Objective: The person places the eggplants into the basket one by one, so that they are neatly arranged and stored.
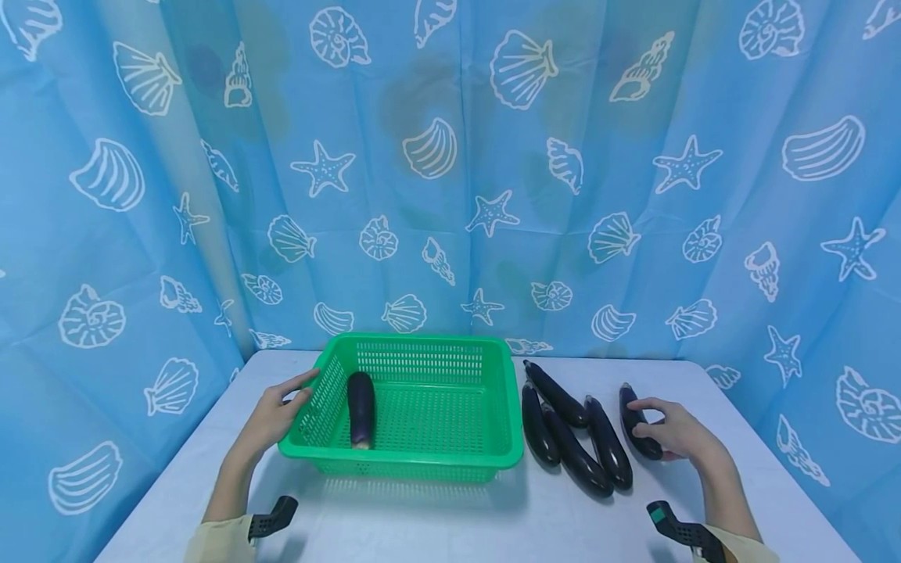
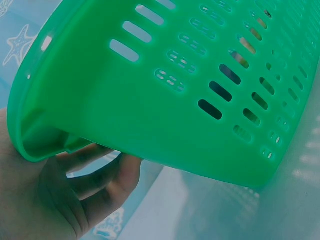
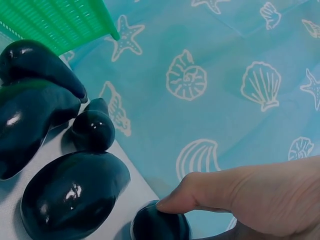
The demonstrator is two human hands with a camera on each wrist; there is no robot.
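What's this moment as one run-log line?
left hand: holding rim of green basket | right hand: holding rightmost eggplant | basket contents: one eggplant | beside basket: four eggplants

Green basket [image 1: 394, 460] — one eggplant [image 1: 361, 407] inside, five glossy eggplants [image 1: 576, 453] to the right

No Readable Lettering

No text, label, brand, number or sign can be read on the green basket [image 1: 401, 460] left of centre, the eggplants [image 1: 577, 455] at lower right, the black wrist devices [image 1: 683, 532] near the bottom edge, or the blue curtain [image 1: 450, 195].
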